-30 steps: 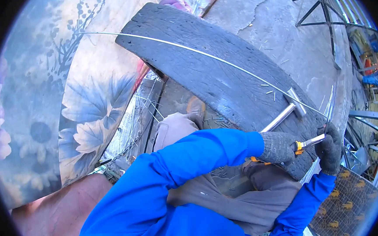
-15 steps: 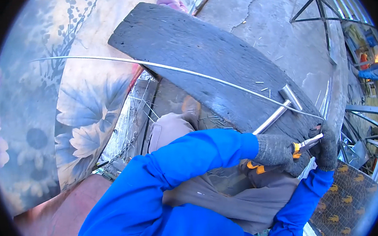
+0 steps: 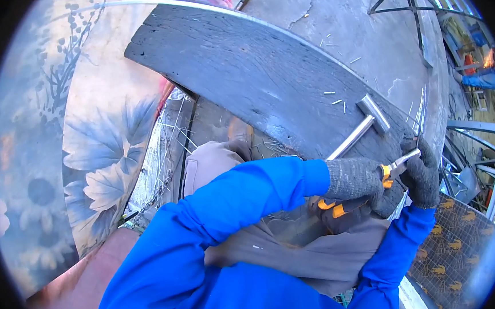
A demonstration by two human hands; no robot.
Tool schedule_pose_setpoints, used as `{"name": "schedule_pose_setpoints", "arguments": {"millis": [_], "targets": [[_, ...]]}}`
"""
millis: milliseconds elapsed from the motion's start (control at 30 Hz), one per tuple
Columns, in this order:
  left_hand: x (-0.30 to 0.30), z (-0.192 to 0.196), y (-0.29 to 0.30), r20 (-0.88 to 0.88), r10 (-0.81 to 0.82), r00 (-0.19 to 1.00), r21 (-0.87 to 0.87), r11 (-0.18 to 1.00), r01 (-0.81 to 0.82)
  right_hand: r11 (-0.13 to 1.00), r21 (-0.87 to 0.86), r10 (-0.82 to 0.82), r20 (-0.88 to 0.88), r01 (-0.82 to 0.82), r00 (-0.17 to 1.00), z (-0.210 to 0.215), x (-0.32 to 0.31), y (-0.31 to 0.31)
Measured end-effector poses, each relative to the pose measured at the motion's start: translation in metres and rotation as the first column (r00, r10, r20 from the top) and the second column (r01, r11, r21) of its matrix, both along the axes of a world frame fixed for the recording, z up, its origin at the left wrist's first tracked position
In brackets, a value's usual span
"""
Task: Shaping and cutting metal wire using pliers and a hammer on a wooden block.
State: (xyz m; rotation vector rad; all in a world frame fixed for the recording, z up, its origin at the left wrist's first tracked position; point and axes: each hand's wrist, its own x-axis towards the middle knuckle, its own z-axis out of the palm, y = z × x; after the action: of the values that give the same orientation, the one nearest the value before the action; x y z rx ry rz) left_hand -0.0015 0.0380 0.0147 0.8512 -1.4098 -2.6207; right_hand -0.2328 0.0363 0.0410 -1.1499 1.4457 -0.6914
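Observation:
My left hand [image 3: 355, 179], in a grey knit glove, is closed around a pair of pliers [image 3: 402, 161] with orange-yellow handles. The pliers' jaws point right, close to my right hand [image 3: 422, 176]. That hand, also gloved in grey, is closed on the near end of a long thin metal rod [image 3: 185, 3]. From there the rod curves up and left along the far edge of a dark wooden plank [image 3: 236, 75]. Whether the jaws touch the rod cannot be made out. A metal hammer [image 3: 351, 137] lies on the plank, its handle reaching toward my left glove.
Short metal pieces [image 3: 335, 102] lie scattered on the plank, with more on the concrete floor [image 3: 353, 21]. Flowered sheeting [image 3: 104, 153] hangs at left. Metal frames [image 3: 478, 130] stand at right, near another person's blue sleeve [image 3: 483, 80]. A patterned mat [image 3: 444, 255] is at lower right.
The rod has swung away from me, from across the plank to its far edge. Both hands keep their grips, and the view has shifted slightly.

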Motion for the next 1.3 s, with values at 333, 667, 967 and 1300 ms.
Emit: {"name": "schedule_pose_setpoints", "arguments": {"millis": [333, 667, 967, 1300], "targets": [[0.001, -0.006, 0.001, 0.063, 0.002, 0.998, -0.191, 0.981, 0.010, 0.993, -0.011, 0.118, -0.078, -0.119, 0.990, 0.017, 0.007, -0.007], [0.007, 0.005, -0.006, 0.112, -0.084, 0.990, -0.303, 0.946, 0.115, 0.998, -0.006, 0.069, 0.043, -0.069, 0.997, 0.010, -0.010, -0.001], [0.004, 0.007, 0.000, 0.067, -0.083, 0.994, -0.233, 0.968, 0.097, 0.994, 0.015, 0.110, 0.101, -0.112, 0.989, 0.011, -0.016, 0.000], [0.009, 0.011, -0.004, 0.030, -0.079, 0.996, -0.222, 0.971, 0.084, 0.999, 0.037, 0.001, 0.148, -0.007, 0.989, 0.002, -0.017, 0.006]]}}
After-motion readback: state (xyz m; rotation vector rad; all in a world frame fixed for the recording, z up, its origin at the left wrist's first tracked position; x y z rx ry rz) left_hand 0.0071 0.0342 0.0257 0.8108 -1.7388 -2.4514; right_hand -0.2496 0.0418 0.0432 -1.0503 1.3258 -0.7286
